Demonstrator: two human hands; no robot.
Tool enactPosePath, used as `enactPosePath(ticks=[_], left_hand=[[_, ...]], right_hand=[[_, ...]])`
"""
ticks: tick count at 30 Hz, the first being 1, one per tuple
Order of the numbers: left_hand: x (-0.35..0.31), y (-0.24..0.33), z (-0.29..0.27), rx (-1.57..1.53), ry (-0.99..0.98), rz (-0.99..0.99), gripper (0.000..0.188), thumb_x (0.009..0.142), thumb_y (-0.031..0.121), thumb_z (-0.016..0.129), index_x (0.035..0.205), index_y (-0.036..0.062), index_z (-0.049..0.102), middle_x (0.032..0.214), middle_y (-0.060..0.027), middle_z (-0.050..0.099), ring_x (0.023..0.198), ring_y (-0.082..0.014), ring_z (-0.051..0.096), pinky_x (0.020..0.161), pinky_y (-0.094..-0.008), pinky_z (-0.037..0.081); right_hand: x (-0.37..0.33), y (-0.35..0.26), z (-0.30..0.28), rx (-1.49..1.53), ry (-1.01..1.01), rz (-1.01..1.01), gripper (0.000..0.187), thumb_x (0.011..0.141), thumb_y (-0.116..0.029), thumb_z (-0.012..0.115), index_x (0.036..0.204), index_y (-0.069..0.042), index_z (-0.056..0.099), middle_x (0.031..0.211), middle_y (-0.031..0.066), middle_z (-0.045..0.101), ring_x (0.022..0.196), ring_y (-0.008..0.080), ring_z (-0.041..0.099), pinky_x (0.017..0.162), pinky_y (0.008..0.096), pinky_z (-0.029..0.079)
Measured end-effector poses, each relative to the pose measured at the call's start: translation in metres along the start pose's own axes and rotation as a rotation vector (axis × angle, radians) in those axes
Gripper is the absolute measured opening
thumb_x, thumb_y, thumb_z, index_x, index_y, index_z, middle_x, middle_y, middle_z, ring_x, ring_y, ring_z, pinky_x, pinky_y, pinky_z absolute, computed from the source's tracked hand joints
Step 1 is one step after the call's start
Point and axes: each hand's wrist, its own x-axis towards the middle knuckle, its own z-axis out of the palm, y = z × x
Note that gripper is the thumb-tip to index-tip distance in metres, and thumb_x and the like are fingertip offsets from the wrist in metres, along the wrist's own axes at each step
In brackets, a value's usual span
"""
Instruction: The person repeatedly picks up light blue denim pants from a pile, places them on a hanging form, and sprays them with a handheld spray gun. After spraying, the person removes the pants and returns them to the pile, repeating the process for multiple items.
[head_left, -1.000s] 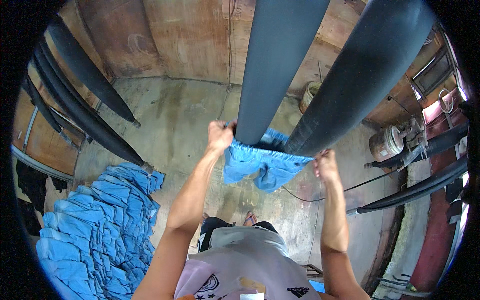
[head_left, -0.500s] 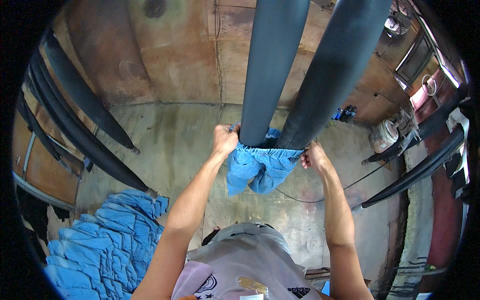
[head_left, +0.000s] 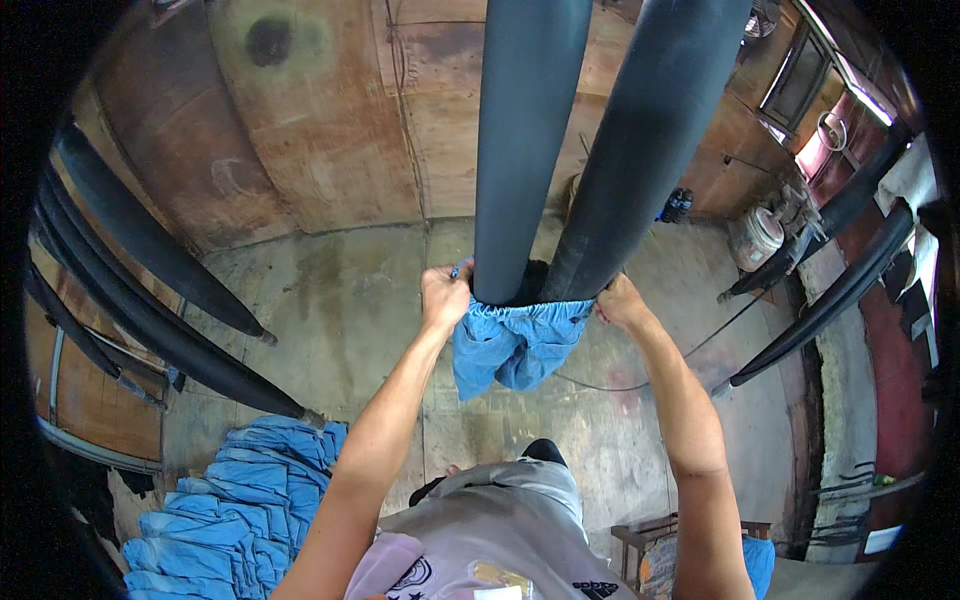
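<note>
Light blue denim trousers with a gathered elastic waist hang in front of me. The lower ends of two long, dark, leg-shaped tubes, the left one and the right one, reach into the waist opening. My left hand is closed on the left side of the waistband. On the opposite side, my right hand grips the waistband, its fingertips partly hidden. Between them the waist is stretched wide around both tubes. How far the tubes go inside is hidden by the cloth.
A pile of blue denim garments lies at the lower left. More dark tubes jut in from the left, and others from the right. A whitish bucket stands far right, near dark bottles. A thin cable crosses the floor.
The whole view has shifted a little. My right hand sits slightly higher against the waistband beside the right tube. Both hands keep hold of the trousers; a dark shoe now shows below.
</note>
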Motion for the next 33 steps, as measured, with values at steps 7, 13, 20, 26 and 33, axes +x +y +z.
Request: enactPosePath(ticks=[7,13,20,26,33], left_hand=[[0.015,0.113,-0.013,-0.059,-0.029,-0.100,0.030,0.092,0.015,0.069,0.071,-0.0062,0.071,0.060,-0.0035,0.062,0.052,-0.0081,0.048,0.046,-0.0320,0.036],[0.069,0.239,-0.002,0.036,-0.068,0.134,0.025,0.094,0.012,0.065,0.083,-0.0101,0.072,0.067,-0.0096,0.066,0.054,-0.0125,0.055,0.046,-0.0329,0.041],[0.116,0.429,0.000,0.177,-0.047,0.291,0.026,0.091,0.022,0.049,0.070,0.0060,0.048,0.060,-0.0021,0.044,0.043,-0.0136,0.035,0.036,-0.0314,0.026],[0.111,0.502,-0.002,0.250,-0.129,0.265,0.026,0.088,0.010,0.051,0.063,0.0111,0.046,0.056,0.0019,0.037,0.046,-0.0074,0.029,0.039,-0.0249,0.020],[0.085,0.537,-0.014,0.368,-0.192,0.247,0.031,0.097,0.019,0.049,0.067,0.0104,0.049,0.059,0.0032,0.046,0.046,-0.0032,0.035,0.037,-0.0178,0.025]], right_hand=[[-0.037,-0.070,-0.070,0.236,0.038,-0.160,0.016,0.095,-0.007,0.047,0.087,0.002,0.058,0.061,0.0023,0.050,0.047,0.0124,0.047,0.040,0.0307,0.036],[-0.056,-0.187,-0.166,0.070,-0.038,-0.340,0.017,0.098,-0.010,0.048,0.084,-0.002,0.053,0.062,0.0016,0.047,0.045,0.0105,0.042,0.038,0.0281,0.033],[-0.101,-0.349,-0.249,0.150,0.225,-0.470,0.015,0.100,-0.019,0.054,0.092,-0.006,0.058,0.064,-0.0024,0.047,0.043,0.0059,0.040,0.036,0.0227,0.033],[-0.096,-0.405,-0.273,0.181,0.203,-0.549,0.010,0.098,-0.015,0.055,0.092,-0.006,0.057,0.061,-0.0089,0.043,0.042,-0.0009,0.035,0.034,0.0166,0.026],[-0.109,-0.414,-0.297,0.372,0.445,-0.729,0.042,0.103,-0.028,0.051,0.128,0.005,0.047,0.077,0.0038,0.059,0.065,0.0123,0.057,0.063,0.0275,0.052]])
